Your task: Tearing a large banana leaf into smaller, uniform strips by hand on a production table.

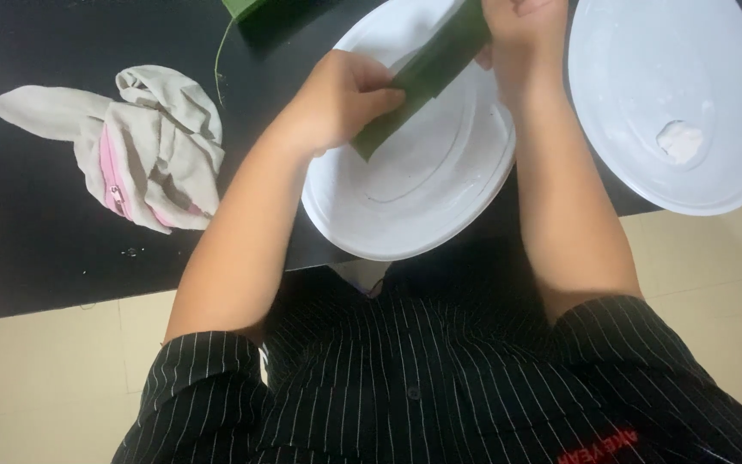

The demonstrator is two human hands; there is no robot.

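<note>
A long green leaf strip (427, 73) is stretched over a white oval plate (388, 223). My left hand (345, 94) grips its lower end, fingers folded over the strip. My right hand (521, 39) holds the upper end near the frame's top edge. The strip slants from lower left to upper right above the plate's middle. A second white oval plate (714, 112) lies to the right, with a small lump of white dough (680, 142) on it.
A beige cloth with a pink zip (135, 155) lies crumpled on the black table (36, 249) at the left. More green leaf (246, 9) shows at the top edge. The table's front edge runs just before my body; pale floor lies beyond.
</note>
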